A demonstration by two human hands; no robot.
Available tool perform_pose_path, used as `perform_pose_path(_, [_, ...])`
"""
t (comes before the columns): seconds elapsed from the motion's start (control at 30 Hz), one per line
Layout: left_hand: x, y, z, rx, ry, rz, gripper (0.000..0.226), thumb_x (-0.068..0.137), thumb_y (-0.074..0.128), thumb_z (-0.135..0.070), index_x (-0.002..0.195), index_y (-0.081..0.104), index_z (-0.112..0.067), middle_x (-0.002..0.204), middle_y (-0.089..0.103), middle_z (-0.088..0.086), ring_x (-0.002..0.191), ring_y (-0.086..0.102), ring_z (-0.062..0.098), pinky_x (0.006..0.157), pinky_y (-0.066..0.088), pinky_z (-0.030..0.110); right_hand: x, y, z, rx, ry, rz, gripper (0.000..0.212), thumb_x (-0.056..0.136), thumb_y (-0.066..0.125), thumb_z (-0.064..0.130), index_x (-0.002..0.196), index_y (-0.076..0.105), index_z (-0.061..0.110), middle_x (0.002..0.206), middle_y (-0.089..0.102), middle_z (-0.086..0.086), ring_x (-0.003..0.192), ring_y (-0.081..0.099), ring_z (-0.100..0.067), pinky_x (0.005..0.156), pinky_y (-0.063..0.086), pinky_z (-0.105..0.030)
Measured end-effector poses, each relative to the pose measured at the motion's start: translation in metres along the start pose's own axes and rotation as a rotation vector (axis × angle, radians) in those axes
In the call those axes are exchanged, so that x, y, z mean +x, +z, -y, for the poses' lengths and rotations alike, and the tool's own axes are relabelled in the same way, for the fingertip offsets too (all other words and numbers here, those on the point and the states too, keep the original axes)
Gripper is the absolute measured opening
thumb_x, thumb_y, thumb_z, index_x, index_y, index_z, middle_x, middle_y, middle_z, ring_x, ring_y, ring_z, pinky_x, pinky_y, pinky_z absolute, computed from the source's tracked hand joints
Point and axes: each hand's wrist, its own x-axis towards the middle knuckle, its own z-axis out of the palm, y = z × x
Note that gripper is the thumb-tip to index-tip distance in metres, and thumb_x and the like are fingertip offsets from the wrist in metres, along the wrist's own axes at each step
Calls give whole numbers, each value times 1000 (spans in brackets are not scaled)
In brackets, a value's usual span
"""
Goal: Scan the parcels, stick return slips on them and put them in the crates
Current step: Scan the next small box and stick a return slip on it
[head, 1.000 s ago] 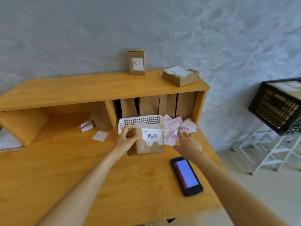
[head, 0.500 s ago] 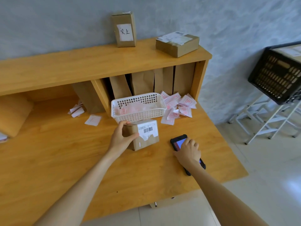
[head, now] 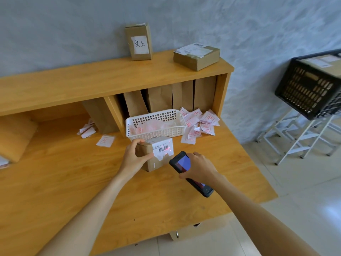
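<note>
Scan step is in hand. Left hand (head: 135,157) grips the small brown parcel (head: 155,154), thumb on the near face and fingers curled over its top left edge. The parcel sits on the table (head: 73,182), right of centre, just in front of the white basket (head: 156,122). Its barcode label (head: 163,149) faces up and to the right.

Right hand (head: 199,166) is wrapped round the handheld scanner (head: 186,169), with the scanner's head just beside the parcel's right face. Red laser specks sit on the label next to the barcode, so the aim looks about right. Cannot tell whether the read has registered; the screen is lit but not legible.

Judged progress: this parcel has no return slip on it yet. Slips are in the basket, and loose slips (head: 199,124) lie scattered toward the back right of the table.

Next move, as I read it:
- put the scanner down to free the right hand
- pick one slip from the basket or the loose pile
- stick it on a bare face, clear of the barcode
- carry the parcel to the black crate (head: 311,89), off the table's right edge on a white stand, which already holds boxes.

Two more parcels (head: 196,56) wait on the top shelf.
</note>
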Motion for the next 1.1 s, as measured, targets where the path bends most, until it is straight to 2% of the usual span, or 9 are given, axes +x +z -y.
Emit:
perform_pose_path(0.17, [0,-1,4,-16,-10,9,53,78,79,-23,122,48,-26,130,48,2,117,43,14,79,37,16,-7,-4,1,-6,-25,-3,77,71,74,55,130,47,13,101,45,4,91,46,-16,73,45,-29])
perform_pose_path(0.37, [1,-3,9,-30,-25,10,53,78,79,-27,121,48,-28,129,49,2,119,46,19,89,45,32,-18,-7,0,8,-52,14,81,71,74,56,133,46,13,111,53,1,96,52,-18,79,50,-31])
perform_pose_path(0.5, [-1,-3,6,-24,-32,-8,53,79,78,-26,124,48,-26,130,46,3,119,43,17,87,41,28,-23,-10,0,4,-66,19,84,71,74,56,137,44,13,114,54,0,100,53,-19,82,51,-33])
perform_pose_path(0.63, [-4,-7,8,-42,-38,1,52,79,79,-28,121,50,-27,128,48,2,117,47,19,88,45,33,-27,-13,-2,-20,-55,22,87,71,74,57,138,41,12,119,53,-1,104,52,-20,85,51,-34])
perform_pose_path(0.77, [-6,-6,-1,-139,-141,89,47,83,75,-29,122,49,-27,124,51,-5,110,51,16,75,46,26,-27,-10,-9,-41,29,31,87,72,74,57,137,39,11,126,50,-2,112,49,-21,88,49,-35])
perform_pose_path(0.87, [-4,-3,-2,-219,-240,187,43,86,70,-33,123,49,-30,125,53,-6,110,53,14,78,48,30,-25,-3,-17,-85,111,15,85,75,72,58,136,38,9,128,48,-4,117,47,-23,89,48,-32])
perform_pose_path(0.97, [-1,4,-2,-266,-320,195,30,92,61,-28,121,51,-27,118,59,-7,100,57,10,69,46,29,-21,9,-27,-112,197,11,86,79,68,58,138,35,6,131,45,-6,121,43,-25,92,47,-33])
perform_pose_path(1.1, [8,15,10,-196,-343,228,20,92,55,-20,110,58,-27,115,62,-7,105,56,10,83,45,28,-12,23,-37,-132,288,30,87,80,67,58,140,31,5,133,41,-7,122,42,-26,91,45,-32])
